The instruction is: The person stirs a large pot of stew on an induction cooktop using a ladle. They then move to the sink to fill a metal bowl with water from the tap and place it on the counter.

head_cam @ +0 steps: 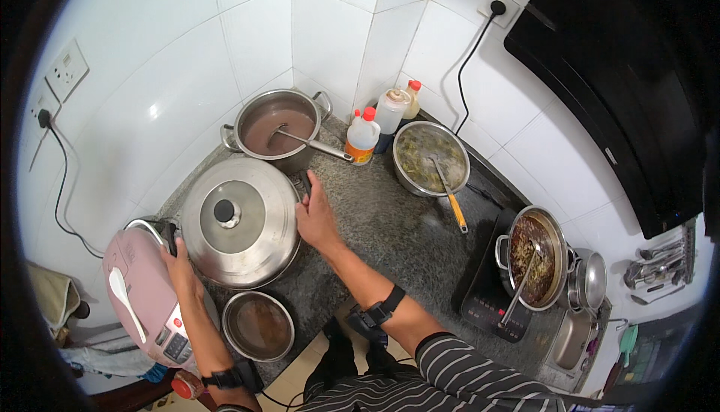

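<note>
A wide lidded steel pot (264, 187) stands on the counter, its lid in place with a glass middle and a black knob. My left hand (183, 268) is closed on the pot's left black handle (172, 237), beside the rice cooker. On the other side, my right hand (319, 215) grips the right black handle (306, 181). Just behind the lidded pot is a steel pot of brownish liquid (275, 119) with a ladle (320, 146) in it. A round metal bowl of brown liquid (259, 327) sits in front of the lidded pot.
A pink rice cooker (140, 282) with a white rice paddle (125, 299) stands left. Bottles (363, 136) and a bowl of greens in liquid (430, 159) stand at the back. Right are a pot of reddish-brown food (537, 260) on an induction cooker (484, 305) and a sink (569, 341).
</note>
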Demonstrator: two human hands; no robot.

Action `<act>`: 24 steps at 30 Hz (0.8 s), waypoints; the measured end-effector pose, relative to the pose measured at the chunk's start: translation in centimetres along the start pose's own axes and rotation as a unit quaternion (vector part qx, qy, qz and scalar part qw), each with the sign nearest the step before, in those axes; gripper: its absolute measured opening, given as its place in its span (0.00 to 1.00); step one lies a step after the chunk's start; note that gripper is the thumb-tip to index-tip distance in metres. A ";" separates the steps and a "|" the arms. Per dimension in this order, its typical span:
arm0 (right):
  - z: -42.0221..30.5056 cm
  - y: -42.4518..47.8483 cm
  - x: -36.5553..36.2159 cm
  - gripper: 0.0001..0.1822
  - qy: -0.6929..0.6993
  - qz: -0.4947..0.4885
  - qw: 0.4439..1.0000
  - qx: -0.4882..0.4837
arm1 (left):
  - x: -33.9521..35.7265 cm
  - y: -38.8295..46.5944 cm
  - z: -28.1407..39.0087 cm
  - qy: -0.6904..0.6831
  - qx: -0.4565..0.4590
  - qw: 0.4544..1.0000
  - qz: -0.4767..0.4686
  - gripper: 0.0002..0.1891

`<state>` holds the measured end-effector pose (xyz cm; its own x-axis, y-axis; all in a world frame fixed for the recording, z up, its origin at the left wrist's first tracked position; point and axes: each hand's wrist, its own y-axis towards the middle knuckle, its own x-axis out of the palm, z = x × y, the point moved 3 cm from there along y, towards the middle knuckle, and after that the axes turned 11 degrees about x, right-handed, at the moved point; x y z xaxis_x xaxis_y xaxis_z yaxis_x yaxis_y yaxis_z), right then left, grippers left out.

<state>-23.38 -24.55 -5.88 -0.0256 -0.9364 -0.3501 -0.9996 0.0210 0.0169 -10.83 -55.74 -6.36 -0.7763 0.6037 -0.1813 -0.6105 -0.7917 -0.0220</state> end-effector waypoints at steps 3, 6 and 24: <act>-0.2 -0.3 1.1 0.38 0.029 0.009 0.999 0.042 | -0.2 -2.7 0.3 -0.056 0.012 0.995 -0.081 0.43; -0.3 -0.7 1.9 0.38 0.019 0.035 0.999 0.034 | -0.3 -5.7 1.5 -0.078 -0.039 0.995 -0.045 0.44; 0.1 -3.9 2.5 0.50 -0.019 0.007 1.000 0.022 | -1.8 -15.1 5.4 -0.071 -0.059 0.981 -0.172 0.37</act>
<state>-19.52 -26.94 -6.96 -0.0384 -0.9216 -0.3863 -0.9986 0.0499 -0.0197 -1.05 -44.36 -0.35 -0.5474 0.8368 -0.0052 -0.8238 -0.5400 -0.1726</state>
